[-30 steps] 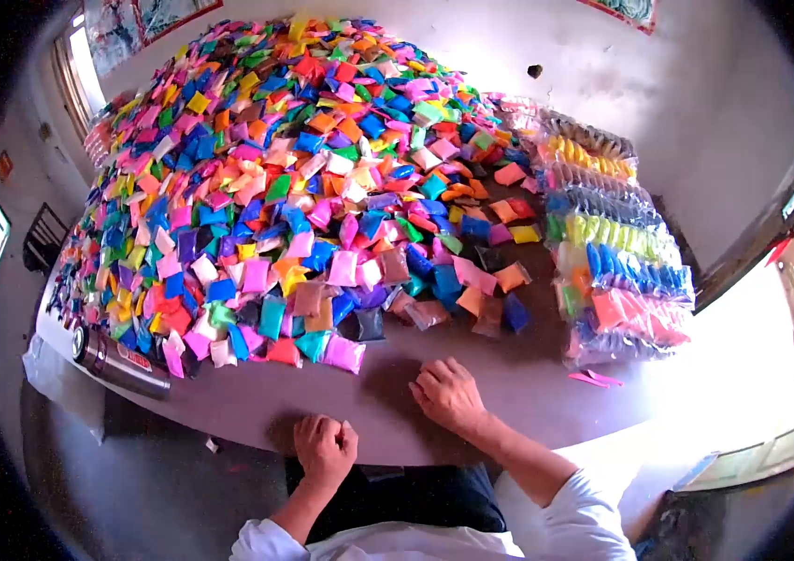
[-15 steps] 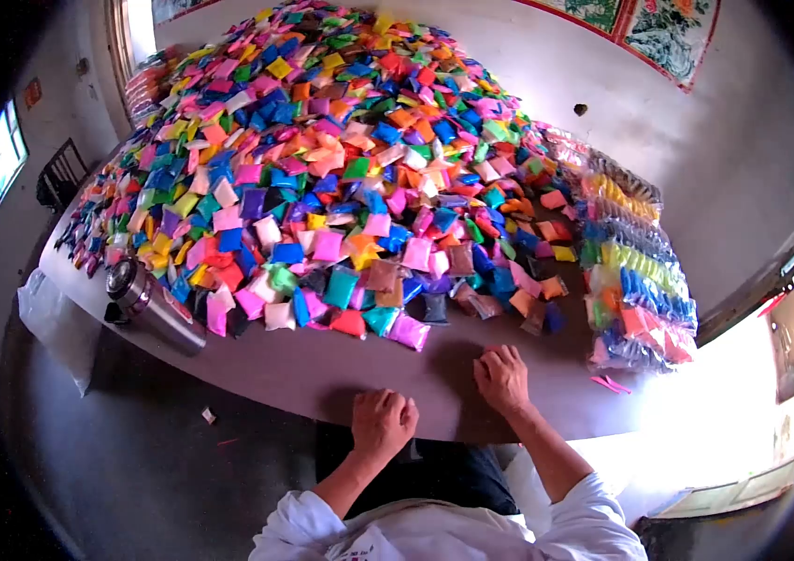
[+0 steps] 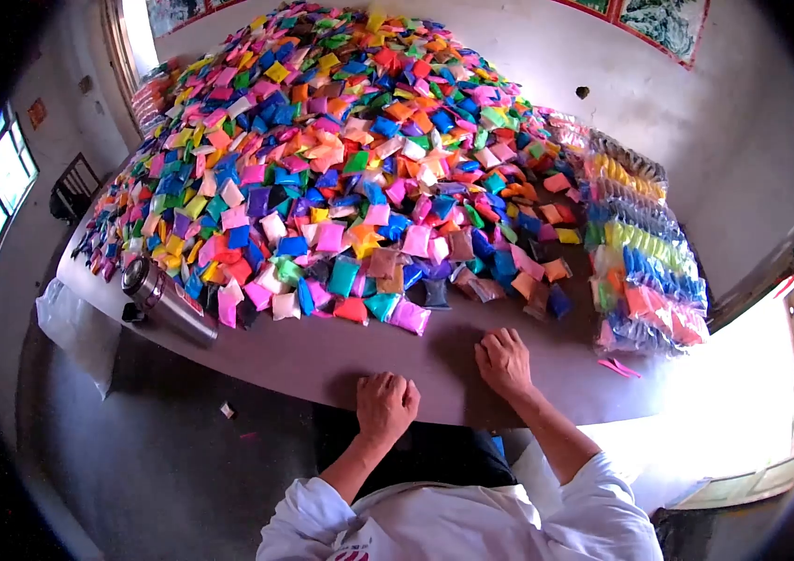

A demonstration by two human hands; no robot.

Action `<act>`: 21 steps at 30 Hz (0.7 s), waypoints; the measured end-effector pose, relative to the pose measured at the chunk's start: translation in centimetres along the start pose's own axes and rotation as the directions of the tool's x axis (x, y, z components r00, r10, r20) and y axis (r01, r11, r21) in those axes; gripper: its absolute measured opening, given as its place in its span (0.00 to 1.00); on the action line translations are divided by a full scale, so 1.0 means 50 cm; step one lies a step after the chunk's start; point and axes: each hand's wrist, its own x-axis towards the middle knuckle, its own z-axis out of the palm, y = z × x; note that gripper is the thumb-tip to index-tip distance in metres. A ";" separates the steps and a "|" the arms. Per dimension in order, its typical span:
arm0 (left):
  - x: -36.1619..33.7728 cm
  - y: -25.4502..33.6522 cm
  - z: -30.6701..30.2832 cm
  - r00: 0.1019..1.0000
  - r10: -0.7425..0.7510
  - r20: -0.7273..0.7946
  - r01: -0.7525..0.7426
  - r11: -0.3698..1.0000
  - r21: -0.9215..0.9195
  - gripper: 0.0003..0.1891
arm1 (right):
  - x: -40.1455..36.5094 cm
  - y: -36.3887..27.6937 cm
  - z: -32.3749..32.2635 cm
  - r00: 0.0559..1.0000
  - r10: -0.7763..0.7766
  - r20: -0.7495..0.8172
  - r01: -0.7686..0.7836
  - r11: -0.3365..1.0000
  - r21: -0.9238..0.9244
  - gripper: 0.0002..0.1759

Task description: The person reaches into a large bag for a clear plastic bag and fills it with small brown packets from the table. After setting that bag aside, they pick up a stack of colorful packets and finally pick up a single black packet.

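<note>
A huge heap of small coloured packets (image 3: 341, 159) covers most of a brown table (image 3: 322, 360). My left hand (image 3: 386, 407) rests at the near table edge as a closed fist, holding nothing. My right hand (image 3: 503, 362) lies flat on the bare tabletop, fingers slightly apart, a little short of the nearest packets. The closest one is a pink packet (image 3: 410, 316) just beyond my hands. Both arms wear white sleeves.
A steel flask (image 3: 168, 299) lies on its side at the table's left edge. Clear bags filled with sorted packets (image 3: 644, 262) are stacked along the right side. Pink scraps (image 3: 619, 367) lie near them. A window (image 3: 0, 187) is at the left, and a wall is behind.
The view has swung, so the heap and flask sit more to the right and lower. Both hands stay resting near the table edge, the left still a fist.
</note>
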 end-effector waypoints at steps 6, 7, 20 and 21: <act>0.005 0.009 -0.006 1.000 0.001 0.002 -0.001 0.999 0.051 0.11 | -0.003 0.002 -0.003 1.000 0.007 -0.005 -0.006 0.999 0.051 0.06; 0.005 0.010 -0.007 1.000 -0.002 0.001 0.002 0.998 0.065 0.11 | -0.003 -0.001 -0.003 1.000 0.001 -0.007 -0.001 0.998 0.064 0.06; 0.022 0.011 0.008 1.000 0.004 -0.011 -0.003 0.997 0.077 0.12 | -0.007 0.011 0.010 0.998 0.017 -0.059 -0.015 0.999 0.042 0.05; 0.025 0.012 0.010 1.000 0.007 -0.014 -0.006 0.998 0.068 0.12 | -0.009 0.013 0.012 0.999 0.001 -0.049 0.001 0.999 0.035 0.06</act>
